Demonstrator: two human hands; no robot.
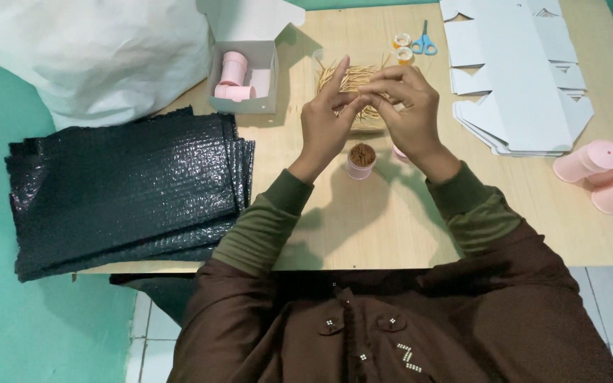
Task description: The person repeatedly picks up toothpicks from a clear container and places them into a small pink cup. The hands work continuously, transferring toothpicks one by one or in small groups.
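While both hands work above the wooden table (pixel 363 234), stock reads:
Black bubble-wrap sheets (pixel 125 188): stacked, table's left.
Flat white cartons (pixel 516 78): piled far right.
Left hand (pixel 324 124): fingers narrow, pinching toothpicks (pixel 355 79).
Right hand (pixel 409 106): fingers curled on the same bundle.
Pink tube (pixel 360 162): upright, filled, below hands.

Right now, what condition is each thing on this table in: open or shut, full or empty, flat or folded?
Small pink tub: upright, lid off, filled with toothpicks.
Toothpick pile: loose, heaped behind the hands.
Left hand: raised, pinching toothpicks.
Right hand: raised, fingers meeting the left.
White box: flap open, pink tubs inside.
Flat cartons: unfolded, stacked.
Black bubble sheets: flat, stacked.
Scissors: closed, lying flat.
Pink tubs at right: closed, on their sides.
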